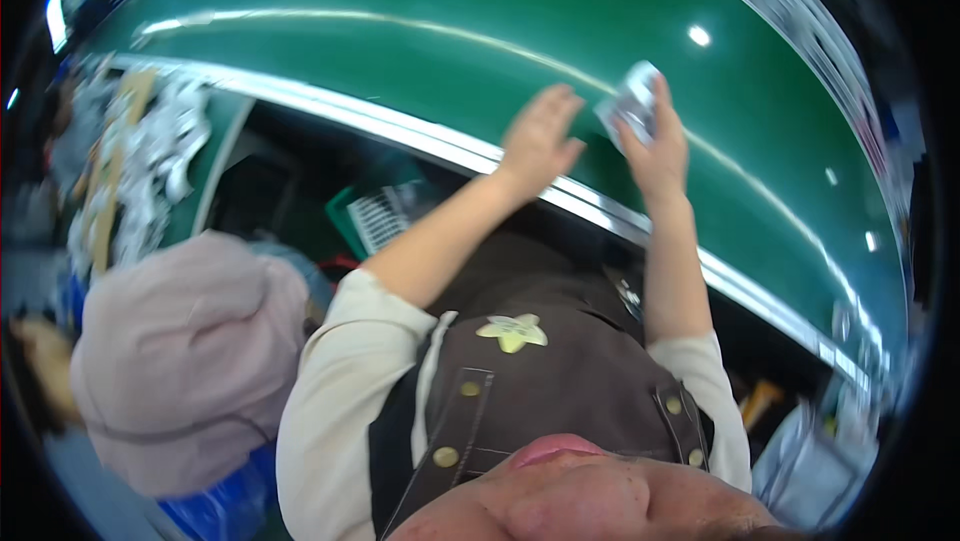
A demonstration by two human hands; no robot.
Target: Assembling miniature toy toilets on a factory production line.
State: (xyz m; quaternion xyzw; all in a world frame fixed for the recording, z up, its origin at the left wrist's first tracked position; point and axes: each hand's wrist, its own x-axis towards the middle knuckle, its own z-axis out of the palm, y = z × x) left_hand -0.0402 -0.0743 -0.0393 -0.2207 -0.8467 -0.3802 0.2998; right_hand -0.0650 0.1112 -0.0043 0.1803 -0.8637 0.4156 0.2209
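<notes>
The right hand (660,156) is holding a small silvery packet (638,101), with the thumb on one side and the fingers on the other. The packet is above the table (400,61), a bit past its near edge. The left hand (538,141) has nothing in it that I can see. Its fingers are loose and its thumb sticks out, and it is over the table's near edge. I can't tell if it touches the table.

The packet is picked up, and it is not set down on the table. I would guess the job is partway done. The packet is too blurry to tell if it is finished, so I can't say how much is left.

The packet looks thin and shiny, with flat sides and pointy corners. The table is smooth and green, and lights make bright spots on it. Its silver edge (390,124) looks like hard metal. Under the table is a green tray (345,223) with a white stripy thing (380,219) by it. Near the table's left end is a heap of shiny, crumply stuff (165,161). Close to the table's near side, a person wears a soft pink cap (190,351)
</notes>
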